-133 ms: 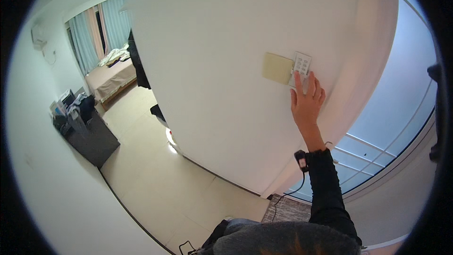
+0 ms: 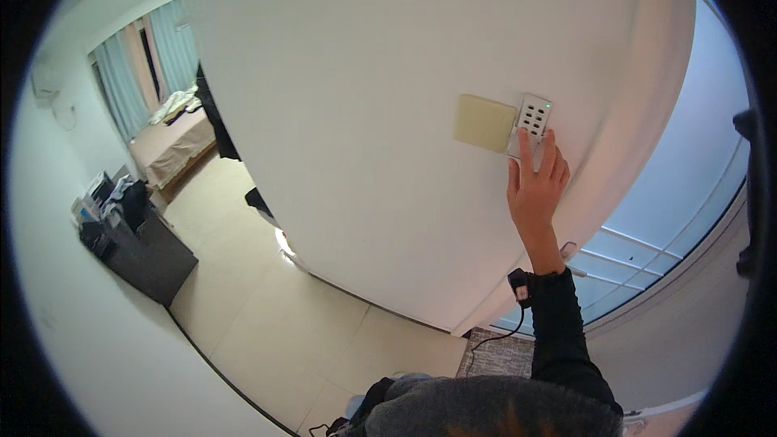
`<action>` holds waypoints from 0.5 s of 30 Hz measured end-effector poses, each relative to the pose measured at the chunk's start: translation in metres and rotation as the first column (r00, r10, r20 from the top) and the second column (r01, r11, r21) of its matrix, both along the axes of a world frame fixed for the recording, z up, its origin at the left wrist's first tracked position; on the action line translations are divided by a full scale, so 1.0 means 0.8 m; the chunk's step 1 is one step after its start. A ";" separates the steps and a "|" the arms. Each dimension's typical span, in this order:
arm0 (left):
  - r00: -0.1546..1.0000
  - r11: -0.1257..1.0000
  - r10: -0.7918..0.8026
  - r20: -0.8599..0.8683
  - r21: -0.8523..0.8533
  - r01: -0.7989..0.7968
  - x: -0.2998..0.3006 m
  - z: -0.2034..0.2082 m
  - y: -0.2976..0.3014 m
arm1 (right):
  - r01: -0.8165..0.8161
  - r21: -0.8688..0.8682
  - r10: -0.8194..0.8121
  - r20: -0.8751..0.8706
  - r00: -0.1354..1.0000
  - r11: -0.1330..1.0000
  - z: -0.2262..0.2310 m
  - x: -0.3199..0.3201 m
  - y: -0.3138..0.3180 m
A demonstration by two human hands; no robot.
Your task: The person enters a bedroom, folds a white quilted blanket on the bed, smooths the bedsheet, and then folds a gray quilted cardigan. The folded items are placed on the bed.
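Observation:
My right hand (image 2: pixel 537 192) reaches up to the wall with its fingers spread. Its index and middle fingertips are at the lower part of a small white control panel (image 2: pixel 535 108), which has several dark buttons and a small green light at its top right corner. Whether the fingertips press on it, I cannot tell. Directly left of the panel, a square, pale yellow plate (image 2: pixel 484 122) is fixed to the wall. My right wrist carries a small black device (image 2: pixel 521 287) with a cable hanging from it. My left hand is out of view.
To the right stands a frosted, bluish glass door (image 2: pixel 647 210) with a handle (image 2: pixel 576 272). A grey patterned mat (image 2: pixel 498 354) lies below. Leftward, tiled floor (image 2: pixel 267 307) leads past a dark cabinet (image 2: pixel 150 255) piled with items to a bed (image 2: pixel 174 146) and blue curtains (image 2: pixel 123 97).
The room has shifted slightly leftward in view, while the panel and my right hand sit a little farther right. A green light now shows on the panel, and its buttons look darker.

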State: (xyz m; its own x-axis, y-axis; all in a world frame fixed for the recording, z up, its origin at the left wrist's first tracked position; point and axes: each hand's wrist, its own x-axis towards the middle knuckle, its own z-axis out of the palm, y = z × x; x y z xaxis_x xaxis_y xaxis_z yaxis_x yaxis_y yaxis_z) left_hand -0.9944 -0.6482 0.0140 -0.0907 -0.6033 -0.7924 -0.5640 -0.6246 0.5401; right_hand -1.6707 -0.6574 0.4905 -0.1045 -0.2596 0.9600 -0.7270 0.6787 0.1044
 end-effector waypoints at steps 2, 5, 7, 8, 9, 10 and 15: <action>0.999 0.999 -0.051 -0.006 -0.006 0.051 -0.008 -0.004 -0.024 | 0.027 -0.012 -0.026 0.027 0.999 1.000 0.001 0.003 0.005; 0.998 0.998 -0.058 -0.015 -0.007 0.058 0.010 -0.012 -0.052 | 0.123 -0.021 -0.121 0.081 0.989 0.992 -0.001 0.021 0.005; 0.999 0.999 -0.046 -0.025 -0.019 0.045 0.037 -0.021 -0.070 | 0.099 -0.121 -0.098 0.012 0.995 0.988 -0.008 0.047 -0.009; 0.999 0.999 -0.045 -0.029 -0.029 0.044 0.050 -0.026 -0.081 | 0.115 -0.129 -0.122 -0.050 0.991 0.985 -0.012 0.062 -0.024; 0.998 0.998 -0.050 -0.028 -0.045 0.048 0.062 -0.031 -0.093 | 0.020 -0.143 -0.020 0.001 1.000 0.989 -0.022 0.083 -0.052; 0.998 0.997 -0.052 -0.025 -0.061 0.050 0.072 -0.036 -0.112 | -0.091 -0.164 0.093 0.003 0.996 0.982 -0.029 0.104 -0.079; 0.974 0.910 -0.150 0.172 -0.360 0.204 0.130 -0.035 -0.255 | -0.452 -0.091 0.458 0.055 0.887 0.887 -0.031 0.234 -0.275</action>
